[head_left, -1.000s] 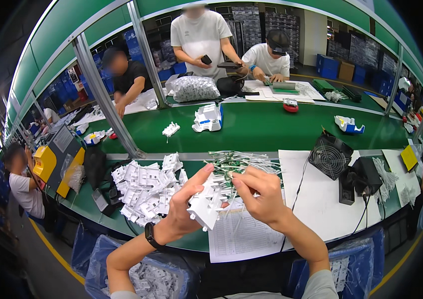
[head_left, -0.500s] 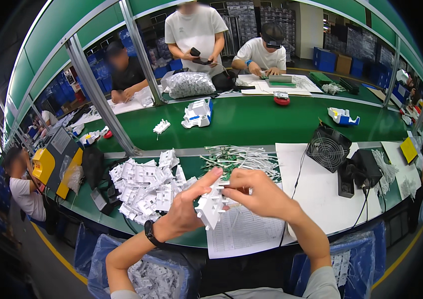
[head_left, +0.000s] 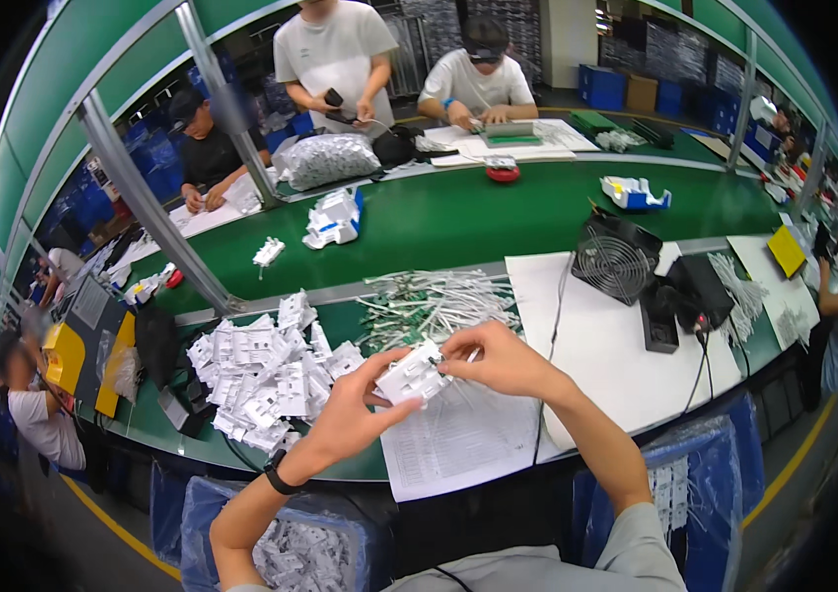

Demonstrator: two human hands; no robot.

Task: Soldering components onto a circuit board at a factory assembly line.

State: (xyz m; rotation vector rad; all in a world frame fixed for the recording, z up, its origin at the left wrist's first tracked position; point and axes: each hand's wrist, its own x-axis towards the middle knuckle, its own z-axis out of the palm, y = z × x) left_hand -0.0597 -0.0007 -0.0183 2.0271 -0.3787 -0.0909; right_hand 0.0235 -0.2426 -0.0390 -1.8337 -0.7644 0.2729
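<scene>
Between my hands, over the front of the green bench, is a white plastic housing (head_left: 412,376). My left hand (head_left: 360,403) grips its left end, with the thumb below and the fingers above. My right hand (head_left: 498,359) pinches at the housing's right end, where a small dark green bit shows by the fingertips; I cannot make out that bit well. To the left lies a heap of similar white housings (head_left: 266,370). Just beyond my hands is a pile of white wires with small green boards (head_left: 429,308). A printed sheet (head_left: 463,444) lies beneath my hands.
A black fan (head_left: 618,259) and black power boxes (head_left: 700,296) stand on white board at right. Past them runs a green conveyor (head_left: 419,222) carrying white-and-blue shells (head_left: 335,217). Lined blue bins (head_left: 197,513) flank me below. A yellow-grey machine (head_left: 88,340) is at far left; co-workers sit opposite.
The housing has turned from steeply tilted to flatter, its molded side facing up. My right fingers have shifted onto its right end. The whole view has swung somewhat to the right.
</scene>
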